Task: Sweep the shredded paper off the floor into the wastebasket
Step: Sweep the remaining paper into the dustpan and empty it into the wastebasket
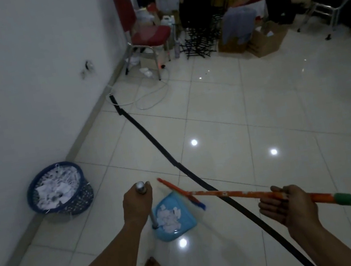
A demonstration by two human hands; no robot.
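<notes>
While the left hand [137, 201] grips the blue plastic dustpan's [174, 219] upright metal handle and the right hand [289, 206] grips the orange broomstick [238, 192], the paper-filled blue basket [59, 189] sits left of the pan, nearer the left hand.

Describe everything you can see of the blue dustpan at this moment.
The dustpan is light blue, plastic by its look, with a raised rim. It sits at floor level ahead of the person's feet; whether it touches the tiles is unclear. A thin metal handle rises from its rear to a rounded silver cap, gripped by the left hand. A pile of white shredded paper lies inside. The broom head meets its far edge.
</notes>
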